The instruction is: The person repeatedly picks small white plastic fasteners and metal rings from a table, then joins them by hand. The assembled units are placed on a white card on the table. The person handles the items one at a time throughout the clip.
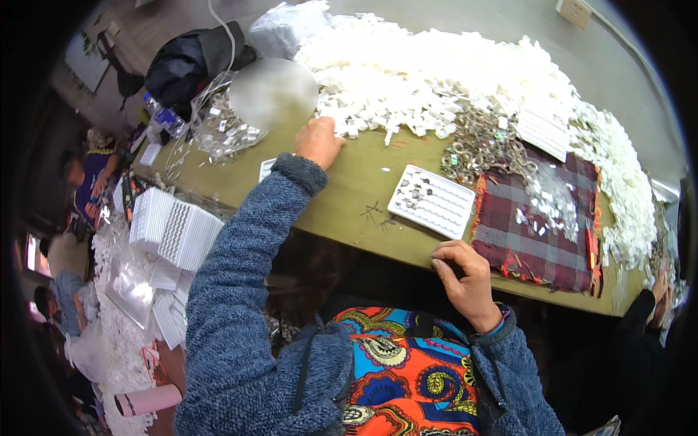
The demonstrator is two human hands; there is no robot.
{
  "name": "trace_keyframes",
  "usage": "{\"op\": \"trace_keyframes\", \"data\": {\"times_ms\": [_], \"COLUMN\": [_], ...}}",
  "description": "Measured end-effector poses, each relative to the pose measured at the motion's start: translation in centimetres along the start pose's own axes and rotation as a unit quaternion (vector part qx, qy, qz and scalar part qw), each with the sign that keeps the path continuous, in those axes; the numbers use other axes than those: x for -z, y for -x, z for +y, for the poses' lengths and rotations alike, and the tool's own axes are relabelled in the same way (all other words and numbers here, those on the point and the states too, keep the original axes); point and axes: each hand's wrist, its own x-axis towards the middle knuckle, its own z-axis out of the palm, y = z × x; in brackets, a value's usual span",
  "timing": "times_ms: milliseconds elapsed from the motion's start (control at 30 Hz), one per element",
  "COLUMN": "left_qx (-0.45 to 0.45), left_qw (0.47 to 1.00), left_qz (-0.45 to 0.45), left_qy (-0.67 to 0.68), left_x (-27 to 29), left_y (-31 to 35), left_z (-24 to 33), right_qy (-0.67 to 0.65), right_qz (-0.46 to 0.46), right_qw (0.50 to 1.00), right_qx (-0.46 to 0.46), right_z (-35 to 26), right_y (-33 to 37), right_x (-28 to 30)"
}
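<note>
My left hand (pixel 318 142) reaches across the table to the near edge of a heap of small white plastic pieces (pixel 407 83). Its fingers curl down, and whatever they hold is hidden. By the table's front edge, my right hand (pixel 467 282) has its fingers bent in against the thumb; I cannot make out anything between them. Just beyond it lies a white ridged tray (pixel 443 211) with several small dark and metallic parts in its left end. A second white tray (pixel 267 168) shows in part beside my left sleeve.
A plaid cloth pad (pixel 538 251) lies at the right, with clear bits on it. Behind it are a tangle of metal parts (pixel 480 149) and another white tray (pixel 544 133). Stacked white trays (pixel 174 229) stand at the left. Another person's hand (pixel 660 291) is at the far right.
</note>
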Motion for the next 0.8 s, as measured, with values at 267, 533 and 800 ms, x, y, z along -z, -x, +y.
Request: {"op": "trace_keyframes", "data": {"times_ms": [267,533,800], "left_qx": [0.210,0.260,0.212], "left_qw": [0.854,0.457,0.418], "left_qz": [-0.228,-0.352,-0.310], "left_qy": [0.417,0.774,0.827], "left_x": [2.4,5.4,5.1], "left_y": [-1.7,6.6,12.1], "left_z": [-0.4,4.2,9.2], "right_qy": [-0.005,-0.377,-0.412], "right_qz": [0.000,-0.030,-0.020], "right_qw": [1.000,0.898,0.887], "right_qx": [-0.014,-0.224,-0.208], "right_z": [0.5,-0.4,-0.4], "right_y": [0.1,-1.8,-5.1], "right_x": [1.5,0.1,-3.7]}}
